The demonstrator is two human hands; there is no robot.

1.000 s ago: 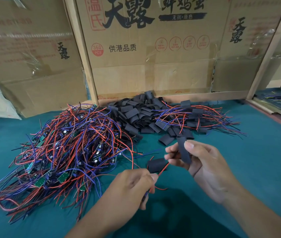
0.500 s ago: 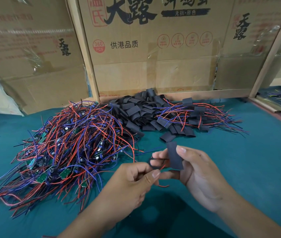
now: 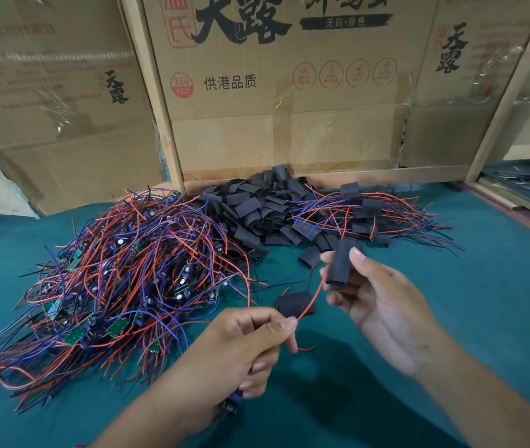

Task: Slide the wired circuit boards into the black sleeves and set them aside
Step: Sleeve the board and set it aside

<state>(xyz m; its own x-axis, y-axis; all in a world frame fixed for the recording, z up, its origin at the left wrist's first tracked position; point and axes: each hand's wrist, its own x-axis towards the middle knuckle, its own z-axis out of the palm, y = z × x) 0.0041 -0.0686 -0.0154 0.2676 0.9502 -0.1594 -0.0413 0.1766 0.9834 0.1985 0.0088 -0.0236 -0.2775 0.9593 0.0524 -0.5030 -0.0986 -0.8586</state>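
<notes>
Black flat rubbery sleeve (image 3: 341, 263) is sitting pinched in your right hand (image 3: 383, 305) while your left hand (image 3: 241, 347) is pinching a red wire (image 3: 312, 299), the big tangled pile of bare wired boards (image 3: 121, 273) waiting on the counter.

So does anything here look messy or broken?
Nothing looks broken. The unsleeved wired boards lie in a tangled heap, and loose black sleeves are piled behind it. Odd only in that one sleeve lies apart from the pile on the green table.
</notes>
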